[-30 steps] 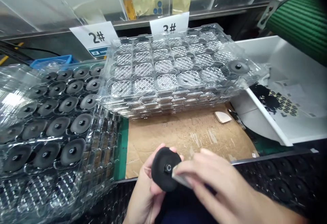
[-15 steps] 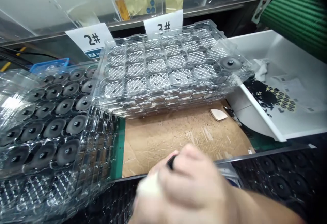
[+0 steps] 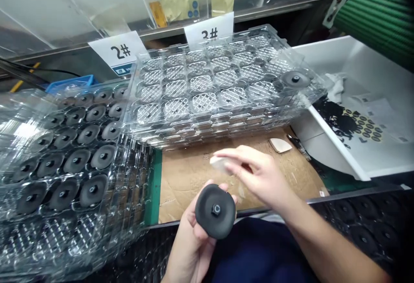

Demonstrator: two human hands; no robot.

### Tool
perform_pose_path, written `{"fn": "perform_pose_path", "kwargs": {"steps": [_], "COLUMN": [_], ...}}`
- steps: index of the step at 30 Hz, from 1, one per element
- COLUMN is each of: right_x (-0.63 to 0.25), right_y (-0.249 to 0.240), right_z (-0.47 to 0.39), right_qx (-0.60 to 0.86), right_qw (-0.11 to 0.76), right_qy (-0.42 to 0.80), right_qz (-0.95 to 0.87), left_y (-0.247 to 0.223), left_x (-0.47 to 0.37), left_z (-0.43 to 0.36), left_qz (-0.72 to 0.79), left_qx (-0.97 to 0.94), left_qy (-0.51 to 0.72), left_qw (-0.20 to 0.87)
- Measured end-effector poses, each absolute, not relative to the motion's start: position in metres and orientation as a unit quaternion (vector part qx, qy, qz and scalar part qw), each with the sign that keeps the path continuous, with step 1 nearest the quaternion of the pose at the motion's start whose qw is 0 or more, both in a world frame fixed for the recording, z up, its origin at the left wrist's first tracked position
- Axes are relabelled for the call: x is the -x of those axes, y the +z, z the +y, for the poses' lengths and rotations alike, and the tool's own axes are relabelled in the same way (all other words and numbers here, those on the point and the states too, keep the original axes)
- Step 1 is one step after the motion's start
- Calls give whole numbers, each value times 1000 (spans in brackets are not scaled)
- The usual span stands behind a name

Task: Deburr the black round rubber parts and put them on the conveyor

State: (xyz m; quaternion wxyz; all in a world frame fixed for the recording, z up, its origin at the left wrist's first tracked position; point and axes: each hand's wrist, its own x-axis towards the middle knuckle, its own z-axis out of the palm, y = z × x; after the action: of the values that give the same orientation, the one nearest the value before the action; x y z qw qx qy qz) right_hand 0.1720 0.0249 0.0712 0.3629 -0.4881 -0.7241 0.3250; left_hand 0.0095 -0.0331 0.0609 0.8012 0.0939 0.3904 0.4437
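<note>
My left hand [image 3: 197, 237] holds a round black rubber disc [image 3: 207, 218] by its edge, with the raised metal-tipped centre facing up. My right hand [image 3: 258, 171] pinches a small white pad [image 3: 220, 163] between thumb and fingers, a little above and beyond the disc and apart from it. The pad is somewhat blurred, so its material is hard to make out. Under both hands lies a brown cardboard sheet [image 3: 181, 175]. A similar white wedge-shaped pad [image 3: 280, 145] rests on the cardboard's far right part.
Stacked clear trays [image 3: 200, 123] stand behind the cardboard, one black disc [image 3: 295, 79] in the top tray's right corner. Left is a tray stack [image 3: 111, 179] holding several black discs. A white bin [image 3: 339, 145] with black scraps is at right, beside a cutter [image 3: 298, 145] and below a green roller [image 3: 378, 20].
My hands were together and blurred over the near edge; now they are apart. The right hand has moved forward with the white pad, and the black disc shows fully in the left.
</note>
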Motion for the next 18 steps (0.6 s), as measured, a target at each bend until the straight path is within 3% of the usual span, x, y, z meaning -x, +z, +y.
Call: {"fn": "perform_pose_path", "kwargs": {"steps": [3,10,14,18], "right_x": [-183,-175,-178,-163], "right_y": [33,-32,-4,60], "right_z": [22,-31,-12,3], "right_qx": [572,555,585,558], "right_qw": [314,244,263,364], "right_qy": [340,368,367,360], "right_qz": [-677,-705,-674,-653], "left_y": [58,40,41,42], "left_x": [-7,1,2,-2], "left_z": [-31,-29,-28,-30], "left_qz": [373,344,350,356], "left_qx": [-68,-62,-54,-71], "left_qy": [464,498,499,509], "left_qw": [801,794,791,780]}}
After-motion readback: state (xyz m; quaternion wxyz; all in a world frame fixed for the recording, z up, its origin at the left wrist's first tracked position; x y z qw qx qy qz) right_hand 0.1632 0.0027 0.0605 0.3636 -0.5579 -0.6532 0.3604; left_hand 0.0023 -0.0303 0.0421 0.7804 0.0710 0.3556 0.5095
